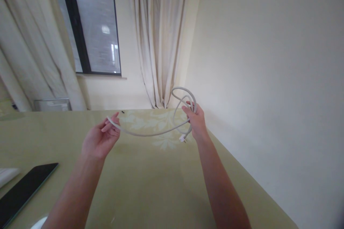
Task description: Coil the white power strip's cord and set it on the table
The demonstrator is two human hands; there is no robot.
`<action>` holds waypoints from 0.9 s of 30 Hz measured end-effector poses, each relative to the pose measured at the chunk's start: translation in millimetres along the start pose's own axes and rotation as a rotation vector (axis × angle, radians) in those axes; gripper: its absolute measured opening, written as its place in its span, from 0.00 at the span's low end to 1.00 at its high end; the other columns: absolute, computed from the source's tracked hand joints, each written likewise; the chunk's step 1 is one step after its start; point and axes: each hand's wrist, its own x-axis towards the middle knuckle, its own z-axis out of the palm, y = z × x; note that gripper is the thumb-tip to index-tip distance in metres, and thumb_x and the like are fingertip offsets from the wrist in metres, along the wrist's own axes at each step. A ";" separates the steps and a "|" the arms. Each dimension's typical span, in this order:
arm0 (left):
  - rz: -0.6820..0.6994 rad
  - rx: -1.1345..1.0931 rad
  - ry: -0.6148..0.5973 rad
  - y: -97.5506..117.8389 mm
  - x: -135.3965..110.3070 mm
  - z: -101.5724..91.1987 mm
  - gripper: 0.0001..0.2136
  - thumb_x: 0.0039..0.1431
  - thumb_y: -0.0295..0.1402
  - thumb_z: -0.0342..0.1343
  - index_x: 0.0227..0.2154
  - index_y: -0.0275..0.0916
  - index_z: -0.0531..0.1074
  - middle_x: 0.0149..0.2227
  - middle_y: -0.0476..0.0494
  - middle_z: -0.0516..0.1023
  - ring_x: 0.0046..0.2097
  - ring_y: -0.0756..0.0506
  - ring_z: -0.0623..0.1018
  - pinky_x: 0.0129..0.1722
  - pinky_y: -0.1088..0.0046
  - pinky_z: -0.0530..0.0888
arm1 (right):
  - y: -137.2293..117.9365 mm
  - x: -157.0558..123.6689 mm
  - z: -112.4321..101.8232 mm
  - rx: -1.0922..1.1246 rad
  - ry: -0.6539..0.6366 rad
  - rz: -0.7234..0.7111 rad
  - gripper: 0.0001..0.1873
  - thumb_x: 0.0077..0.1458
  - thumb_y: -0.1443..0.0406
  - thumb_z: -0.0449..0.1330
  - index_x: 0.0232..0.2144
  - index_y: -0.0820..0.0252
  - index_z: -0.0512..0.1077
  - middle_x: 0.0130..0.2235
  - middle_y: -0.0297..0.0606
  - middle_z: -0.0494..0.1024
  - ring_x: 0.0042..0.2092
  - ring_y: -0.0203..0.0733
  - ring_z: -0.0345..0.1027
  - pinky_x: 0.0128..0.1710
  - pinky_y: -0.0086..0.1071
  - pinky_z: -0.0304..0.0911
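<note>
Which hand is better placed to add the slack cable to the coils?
Probably the left hand: the slack cable runs to it, while the right hand grips the coils, with the plug hanging below.

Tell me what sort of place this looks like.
Probably a room in a home, perhaps a small office: long cream fabric curtains flank a dark-framed glass window, and a leaf-patterned yellow-green tabletop lies nearer.

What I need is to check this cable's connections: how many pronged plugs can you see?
1: the white plug, hanging just below the right hand. The cable also runs to the left hand, where another end may be hidden.
</note>
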 end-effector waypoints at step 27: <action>0.890 1.001 -0.154 -0.3 -23.1 12.1 0.15 0.66 0.42 0.60 0.47 0.37 0.80 0.23 0.56 0.55 0.22 0.55 0.52 0.18 0.78 0.49 | -31.7 -9.7 -7.5 0.325 -0.170 0.064 0.22 0.47 0.52 0.74 0.34 0.58 0.72 0.22 0.22 0.63 0.20 0.27 0.47 0.18 0.25 0.37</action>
